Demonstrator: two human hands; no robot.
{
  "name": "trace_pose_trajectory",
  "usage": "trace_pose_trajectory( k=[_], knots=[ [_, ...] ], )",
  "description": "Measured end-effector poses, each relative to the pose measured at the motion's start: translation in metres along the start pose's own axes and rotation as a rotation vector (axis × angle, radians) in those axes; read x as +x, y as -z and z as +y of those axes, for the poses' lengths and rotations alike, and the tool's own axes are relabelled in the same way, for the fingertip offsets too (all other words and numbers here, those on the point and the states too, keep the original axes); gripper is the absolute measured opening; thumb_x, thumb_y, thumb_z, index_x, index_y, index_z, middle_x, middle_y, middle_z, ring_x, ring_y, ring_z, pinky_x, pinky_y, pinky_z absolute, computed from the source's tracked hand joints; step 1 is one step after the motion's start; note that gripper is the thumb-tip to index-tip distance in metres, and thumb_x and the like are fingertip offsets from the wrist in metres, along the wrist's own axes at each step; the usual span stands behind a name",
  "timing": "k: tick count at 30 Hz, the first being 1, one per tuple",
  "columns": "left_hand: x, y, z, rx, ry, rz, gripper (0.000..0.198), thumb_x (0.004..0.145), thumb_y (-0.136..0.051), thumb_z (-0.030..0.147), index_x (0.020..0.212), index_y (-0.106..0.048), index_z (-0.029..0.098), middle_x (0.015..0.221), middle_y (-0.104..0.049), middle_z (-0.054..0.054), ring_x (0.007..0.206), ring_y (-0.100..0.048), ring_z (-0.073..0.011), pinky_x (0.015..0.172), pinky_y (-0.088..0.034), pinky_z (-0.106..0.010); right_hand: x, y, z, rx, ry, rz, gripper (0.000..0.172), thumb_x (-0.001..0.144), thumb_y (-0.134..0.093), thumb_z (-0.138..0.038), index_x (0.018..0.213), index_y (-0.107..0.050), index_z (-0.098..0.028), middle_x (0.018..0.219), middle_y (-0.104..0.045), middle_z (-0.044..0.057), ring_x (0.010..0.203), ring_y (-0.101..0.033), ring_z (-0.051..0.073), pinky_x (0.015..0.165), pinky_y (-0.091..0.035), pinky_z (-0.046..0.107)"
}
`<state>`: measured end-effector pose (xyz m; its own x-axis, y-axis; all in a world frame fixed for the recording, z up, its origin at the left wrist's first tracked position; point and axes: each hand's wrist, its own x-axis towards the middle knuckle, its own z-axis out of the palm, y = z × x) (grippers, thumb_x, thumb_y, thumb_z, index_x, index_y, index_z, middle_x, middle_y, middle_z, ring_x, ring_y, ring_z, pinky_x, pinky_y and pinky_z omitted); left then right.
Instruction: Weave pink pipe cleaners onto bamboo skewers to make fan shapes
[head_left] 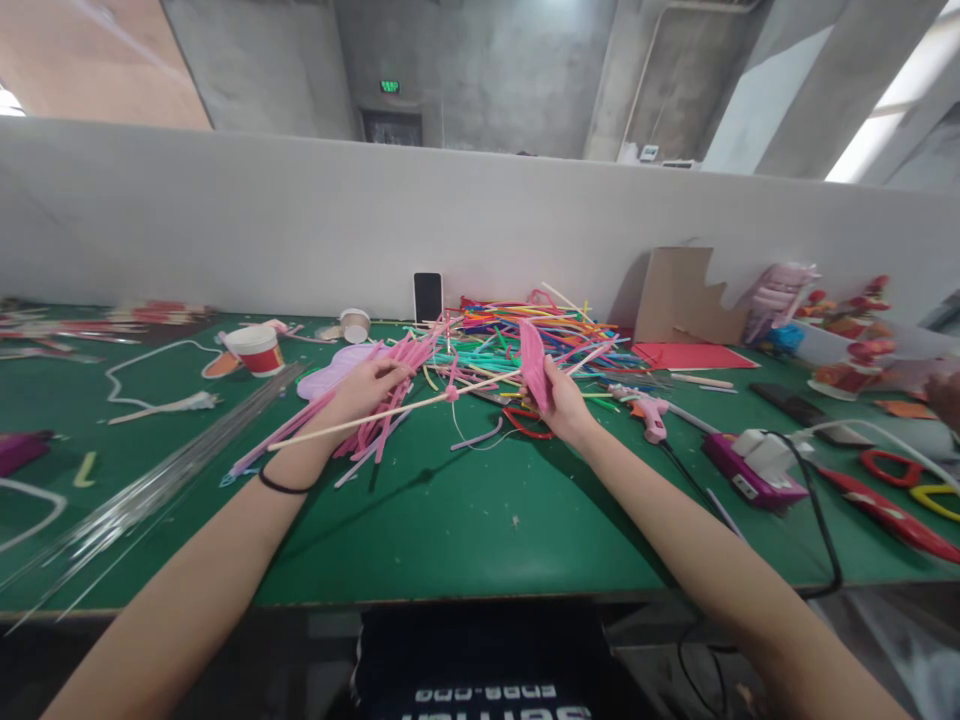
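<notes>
Right hand (561, 402): fingers closed on one flat pink piece (533, 362), held above the worktop (465, 530); its long axis near upright, top leaning slightly left. One pale stick (360, 422) meets the same hand; whether the fingers grip it too, cannot tell. Stick's long axis slants: right end farther off, left end nearer the body, crossing over the left forearm. One pink knot (452, 394) partway along it.

Left hand (367, 392): fingers bent over pink stems (409, 358), too many to count; grip or mere touch, cannot tell.

Outward: one glue gun (649, 412) to the right; one red-banded paper cup (256, 350) left; one phone (428, 297) upright by the partition (315, 230).
</notes>
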<state>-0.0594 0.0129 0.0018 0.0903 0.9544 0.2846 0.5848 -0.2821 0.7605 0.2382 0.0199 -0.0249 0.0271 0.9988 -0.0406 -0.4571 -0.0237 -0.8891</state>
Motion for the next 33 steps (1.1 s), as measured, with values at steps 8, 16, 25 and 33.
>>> trace_pose_trajectory(
  k=[8, 16, 25, 33],
  knots=[
    [-0.008, -0.014, -0.005, -0.408, 0.085, -0.226, 0.039, 0.08, -0.068, 0.042, 0.109, -0.067, 0.016, 0.08, -0.063, -0.002, 0.068, -0.06, -0.0142, 0.066, -0.053, -0.03, 0.001, -0.001, 0.001, 0.062, -0.001, 0.008, 0.018, 0.095, -0.052, -0.032, 0.093, -0.064, -0.02, 0.083, -0.076, 0.003, 0.059, -0.07, 0.014, 0.048, -0.054, 0.021],
    [-0.012, -0.015, 0.006, -0.405, 0.164, -0.307, 0.034, 0.086, -0.063, 0.038, 0.111, -0.063, 0.016, 0.082, -0.063, -0.001, 0.068, -0.062, -0.0133, 0.067, -0.053, -0.03, -0.006, -0.007, 0.001, 0.164, -0.099, -0.077, 0.03, 0.099, -0.039, -0.024, 0.096, -0.068, -0.016, 0.086, -0.077, 0.006, 0.071, -0.072, 0.014, 0.055, -0.057, 0.022],
    [-0.008, -0.018, -0.003, -0.404, 0.1, -0.321, 0.04, 0.081, -0.069, 0.048, 0.108, -0.067, 0.019, 0.084, -0.067, -0.003, 0.077, -0.064, -0.018, 0.071, -0.054, -0.034, -0.026, -0.023, 0.026, 0.131, -0.232, -0.307, 0.012, 0.08, -0.061, -0.007, 0.083, -0.066, -0.017, 0.075, -0.074, 0.001, 0.071, -0.071, 0.012, 0.077, -0.061, 0.025],
    [-0.011, -0.021, 0.002, -0.299, 0.049, -0.318, 0.032, 0.077, -0.068, 0.046, 0.097, -0.071, 0.021, 0.1, -0.071, -0.005, 0.079, -0.063, -0.0177, 0.067, -0.053, -0.03, -0.036, -0.026, 0.037, -0.021, -0.271, -0.514, 0.019, 0.071, -0.072, -0.008, 0.086, -0.062, -0.015, 0.066, -0.07, 0.002, 0.077, -0.075, 0.021, 0.079, -0.062, 0.033]
  ],
)
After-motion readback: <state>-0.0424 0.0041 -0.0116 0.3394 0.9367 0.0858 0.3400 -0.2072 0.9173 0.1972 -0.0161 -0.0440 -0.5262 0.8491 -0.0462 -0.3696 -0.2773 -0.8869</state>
